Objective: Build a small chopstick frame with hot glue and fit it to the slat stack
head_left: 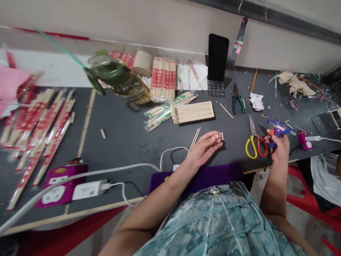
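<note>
Up front in the head view, the left hand pinches a tiny wooden piece at its fingertips, just above the dark surface. It looks light, stiff and easily crushed, best held by its edges. The right hand has its fingers clamped around a blue glue gun, beside the scissors. A stick stack lies farther back.

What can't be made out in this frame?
- Small wooden piece: pinched by the left hand, too small for detail.
- Glue gun: handle hidden by the right hand.
- Chopstick packs at left: motion-blurred.
- Power strip: cable cut off by the frame edge.
</note>
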A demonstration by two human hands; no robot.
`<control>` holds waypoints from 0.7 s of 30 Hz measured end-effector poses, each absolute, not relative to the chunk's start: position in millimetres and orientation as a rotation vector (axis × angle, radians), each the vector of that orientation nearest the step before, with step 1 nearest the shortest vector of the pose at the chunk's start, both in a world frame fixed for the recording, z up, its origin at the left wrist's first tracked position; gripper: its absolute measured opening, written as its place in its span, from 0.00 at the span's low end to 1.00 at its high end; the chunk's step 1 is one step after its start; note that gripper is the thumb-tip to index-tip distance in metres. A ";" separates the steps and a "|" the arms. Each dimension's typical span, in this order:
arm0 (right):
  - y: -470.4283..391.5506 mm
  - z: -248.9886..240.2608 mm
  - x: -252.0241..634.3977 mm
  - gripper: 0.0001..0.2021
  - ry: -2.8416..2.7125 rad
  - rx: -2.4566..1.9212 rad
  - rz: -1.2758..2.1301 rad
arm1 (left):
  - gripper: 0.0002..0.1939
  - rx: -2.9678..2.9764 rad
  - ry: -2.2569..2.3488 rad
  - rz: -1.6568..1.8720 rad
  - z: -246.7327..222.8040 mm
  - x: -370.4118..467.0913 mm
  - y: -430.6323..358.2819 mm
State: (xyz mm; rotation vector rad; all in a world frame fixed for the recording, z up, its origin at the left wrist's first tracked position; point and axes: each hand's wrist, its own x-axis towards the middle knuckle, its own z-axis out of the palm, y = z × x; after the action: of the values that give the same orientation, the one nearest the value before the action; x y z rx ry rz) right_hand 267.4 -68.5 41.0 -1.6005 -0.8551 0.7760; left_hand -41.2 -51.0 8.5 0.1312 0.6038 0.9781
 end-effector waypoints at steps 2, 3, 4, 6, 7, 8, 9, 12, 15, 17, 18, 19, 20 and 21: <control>-78.0 59.9 249.6 0.15 -0.926 -1.417 0.912 | 0.16 0.152 0.583 0.989 9.3 -41.6 -49.0; -83.5 68.1 239.7 0.12 -0.976 -1.369 0.963 | 0.16 0.163 0.575 0.994 9.8 -41.7 -48.2; -89.3 75.3 229.5 0.11 -1.021 -1.334 1.026 | 0.17 0.175 0.571 0.999 10.4 -41.8 -47.5; -100.9 86.2 209.7 0.09 -1.094 -1.329 1.090 | 0.18 0.196 0.567 1.010 11.3 -41.8 -46.7; -106.2 90.0 200.8 0.09 -1.155 -1.342 1.092 | 0.19 0.204 0.567 1.021 11.8 -41.7 -46.5; -111.0 92.9 192.9 0.08 -1.243 -1.375 1.082 | 0.20 0.210 0.567 1.033 12.2 -41.6 -46.5; -115.2 94.8 186.0 0.08 -1.354 -1.427 1.048 | 0.20 0.214 0.567 1.044 12.7 -41.4 -46.6; -123.6 96.9 171.8 0.09 -1.585 -1.501 0.891 | 0.20 0.228 0.567 1.064 14.8 -40.8 -47.4; -126.6 96.6 164.9 0.10 -1.687 -1.498 0.817 | 0.20 0.244 0.563 1.072 18.2 -40.5 -48.3; -126.8 97.0 162.6 0.10 -1.731 -1.487 0.805 | 0.20 0.253 0.559 1.076 20.6 -40.5 -48.7; -126.8 97.5 161.8 0.09 -1.747 -1.483 0.803 | 0.19 0.256 0.558 1.076 21.6 -40.6 -48.8; -126.7 98.1 161.2 0.09 -1.760 -1.481 0.799 | 0.19 0.257 0.559 1.077 22.4 -40.7 -48.9; -126.7 98.6 160.7 0.09 -1.766 -1.482 0.794 | 0.19 0.258 0.561 1.078 23.0 -40.8 -48.9; -126.7 98.9 160.3 0.09 -1.768 -1.484 0.788 | 0.19 0.257 0.564 1.081 23.3 -40.9 -49.0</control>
State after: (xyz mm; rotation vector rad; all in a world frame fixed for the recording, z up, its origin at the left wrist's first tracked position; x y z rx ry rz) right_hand 160.3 -126.7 98.9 -1.4838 -1.7683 0.7882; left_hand -40.9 -49.0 23.3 0.2574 0.5640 1.0813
